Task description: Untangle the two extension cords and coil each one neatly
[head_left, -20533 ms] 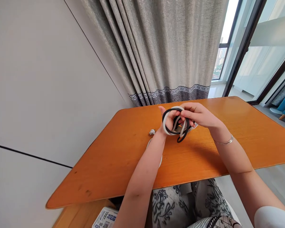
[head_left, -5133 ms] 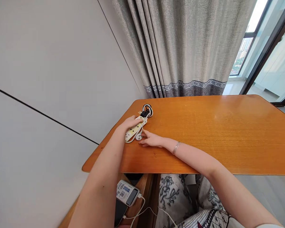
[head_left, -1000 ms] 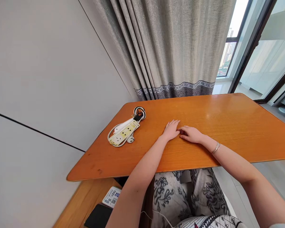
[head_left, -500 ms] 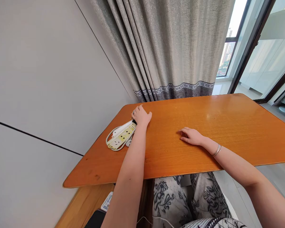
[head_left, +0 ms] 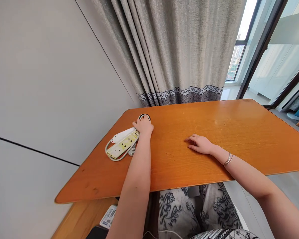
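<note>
My left hand reaches over the far end of a white power strip with yellowed socket faces. Its fingers are apart, and their tips touch or hover by a round ring-shaped thing with a dark and white rim, partly hidden beneath them. A slim white piece lies along the strip, with a pale cord looped around both. Beside the strip, a grey-white plug shows next to my forearm. On the bare tabletop lies my right hand, fingers loosely bent and apart, holding nothing.
The orange-brown wooden table runs between a pale wall panel on the left and a grey curtain behind. Below its near left edge are a wooden surface and a white labelled box. A glass door stands at right.
My left hand has drawn slightly back toward me, uncovering more of the ring-shaped thing. My right hand stays in place. The view has shifted a little.
</note>
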Available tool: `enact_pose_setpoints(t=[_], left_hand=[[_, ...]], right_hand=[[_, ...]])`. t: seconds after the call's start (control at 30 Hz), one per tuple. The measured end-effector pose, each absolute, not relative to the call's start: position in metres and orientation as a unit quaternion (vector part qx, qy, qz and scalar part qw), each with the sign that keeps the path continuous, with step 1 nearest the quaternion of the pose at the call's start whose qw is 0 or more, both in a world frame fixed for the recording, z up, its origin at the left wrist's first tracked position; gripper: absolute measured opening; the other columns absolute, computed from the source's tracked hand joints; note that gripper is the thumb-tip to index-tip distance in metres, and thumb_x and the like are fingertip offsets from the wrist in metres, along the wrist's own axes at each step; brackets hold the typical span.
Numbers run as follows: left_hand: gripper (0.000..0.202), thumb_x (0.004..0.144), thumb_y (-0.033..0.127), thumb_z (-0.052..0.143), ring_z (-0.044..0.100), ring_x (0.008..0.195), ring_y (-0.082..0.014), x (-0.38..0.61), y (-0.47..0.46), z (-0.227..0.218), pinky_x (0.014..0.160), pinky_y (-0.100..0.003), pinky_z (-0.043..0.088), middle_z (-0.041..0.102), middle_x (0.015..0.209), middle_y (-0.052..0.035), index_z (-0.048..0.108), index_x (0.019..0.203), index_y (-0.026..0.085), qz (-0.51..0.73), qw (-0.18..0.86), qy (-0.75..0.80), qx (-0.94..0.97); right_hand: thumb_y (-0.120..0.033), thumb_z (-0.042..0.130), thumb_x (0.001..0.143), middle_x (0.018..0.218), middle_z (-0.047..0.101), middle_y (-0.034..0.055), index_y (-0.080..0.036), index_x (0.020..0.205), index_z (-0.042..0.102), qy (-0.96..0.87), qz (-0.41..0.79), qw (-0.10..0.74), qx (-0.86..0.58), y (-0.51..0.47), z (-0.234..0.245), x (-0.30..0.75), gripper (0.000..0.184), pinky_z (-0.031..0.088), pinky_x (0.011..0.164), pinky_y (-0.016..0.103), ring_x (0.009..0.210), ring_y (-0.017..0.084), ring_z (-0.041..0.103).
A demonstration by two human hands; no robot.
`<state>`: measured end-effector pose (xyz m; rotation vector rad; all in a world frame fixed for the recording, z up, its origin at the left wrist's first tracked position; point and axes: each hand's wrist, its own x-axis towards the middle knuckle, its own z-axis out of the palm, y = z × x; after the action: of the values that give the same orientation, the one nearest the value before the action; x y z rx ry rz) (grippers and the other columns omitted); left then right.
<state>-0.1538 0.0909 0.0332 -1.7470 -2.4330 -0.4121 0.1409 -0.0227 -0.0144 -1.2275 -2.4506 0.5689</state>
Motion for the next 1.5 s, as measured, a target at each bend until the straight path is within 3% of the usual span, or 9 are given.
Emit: enact_pose_setpoints(t=[0.23,0.37,0.47,0.53,0.63,0.7,1.0,1.23,1.5], left_hand=[[0.056,0.070,0.019,0.068,0.063,0.119,-0.0336,-0.144,0.091,0.056,0.105,-0.047,0.040,0.074,0.117,-0.0121,0.062,0.126,0.021,-0.175,-0.066,-0.761,-0.620],[0.045,0.070,0.026,0.067,0.071,0.087,-0.0249,-0.120,0.076,0.076,0.074,-0.033,0.054,0.077,0.092,-0.0055,0.071,0.114,0.021,-0.304,-0.249,-0.661,-0.639],[0.041,0.069,0.025,0.064,0.068,0.069,-0.0189,-0.094,0.064,0.092,0.064,-0.029,0.054,0.074,0.082,-0.0045,0.073,0.108,0.017,-0.393,-0.378,-0.574,-0.611],[0.039,0.069,0.022,0.061,0.067,0.068,-0.0173,-0.077,0.060,0.102,0.067,-0.030,0.056,0.073,0.081,-0.0039,0.072,0.106,0.015,-0.433,-0.429,-0.526,-0.593],[0.035,0.070,0.020,0.057,0.067,0.073,-0.0162,-0.058,0.055,0.114,0.072,-0.030,0.057,0.073,0.084,-0.0027,0.070,0.102,0.015,-0.485,-0.446,-0.467,-0.590],[0.032,0.071,0.020,0.057,0.068,0.076,-0.0169,-0.051,0.051,0.119,0.074,-0.030,0.057,0.072,0.085,-0.0025,0.069,0.099,0.014,-0.492,-0.452,-0.441,-0.599],[0.027,0.067,0.024,0.058,0.064,0.077,-0.0171,-0.046,0.037,0.118,0.073,-0.028,0.053,0.072,0.084,-0.0018,0.069,0.090,0.016,-0.524,-0.462,-0.403,-0.591],[0.020,0.074,0.024,0.057,0.064,0.081,-0.0147,-0.048,0.044,0.113,0.071,-0.022,0.051,0.073,0.087,-0.0027,0.074,0.081,0.016,-0.592,-0.446,-0.378,-0.556],[0.017,0.074,0.024,0.070,0.063,0.063,-0.0106,-0.046,0.045,0.107,0.059,-0.020,0.052,0.071,0.076,-0.0016,0.072,0.089,0.016,-0.603,-0.507,-0.370,-0.493]], right_hand=[[-0.025,0.063,0.091,0.115,0.063,0.0111,-0.017,0.126,0.062,-0.822,0.257,0.268,-0.431,-0.012,-0.019,0.134,0.037,0.051,0.090,0.037,0.093,0.018,0.062],[-0.025,0.066,0.085,0.132,0.056,0.0152,-0.019,0.134,0.056,-0.757,0.287,0.373,-0.453,0.021,0.003,0.127,0.050,0.049,0.100,0.043,0.114,0.023,0.059],[-0.039,0.064,0.088,0.151,0.043,0.0161,-0.024,0.146,0.045,-0.664,0.333,0.469,-0.477,0.050,0.036,0.124,0.063,0.044,0.107,0.046,0.134,0.027,0.047],[-0.055,0.047,0.096,0.155,0.042,0.0121,-0.029,0.150,0.036,-0.611,0.425,0.485,-0.458,0.061,0.058,0.125,0.062,0.045,0.107,0.047,0.138,0.025,0.046],[-0.067,0.024,0.099,0.145,0.056,0.0111,-0.025,0.146,0.042,-0.572,0.564,0.461,-0.376,0.060,0.081,0.128,0.066,0.050,0.101,0.045,0.128,0.023,0.057],[-0.068,0.024,0.098,0.133,0.065,0.0121,-0.020,0.134,0.055,-0.573,0.608,0.451,-0.313,0.053,0.090,0.132,0.068,0.052,0.099,0.043,0.121,0.024,0.062],[-0.060,0.084,0.066,0.106,0.076,0.0078,-0.020,0.105,0.074,-0.595,0.631,0.460,-0.190,0.043,0.094,0.148,0.057,0.056,0.089,0.032,0.095,0.019,0.070],[-0.054,0.086,0.065,0.089,0.075,0.0021,-0.022,0.112,0.072,-0.607,0.544,0.517,-0.261,0.038,0.101,0.134,0.059,0.054,0.069,0.027,0.077,0.015,0.067],[-0.057,0.080,0.067,0.065,0.063,-0.0021,-0.018,0.087,0.068,-0.580,0.396,0.618,-0.354,0.048,0.095,0.120,0.046,0.045,0.056,0.024,0.058,0.011,0.055]])
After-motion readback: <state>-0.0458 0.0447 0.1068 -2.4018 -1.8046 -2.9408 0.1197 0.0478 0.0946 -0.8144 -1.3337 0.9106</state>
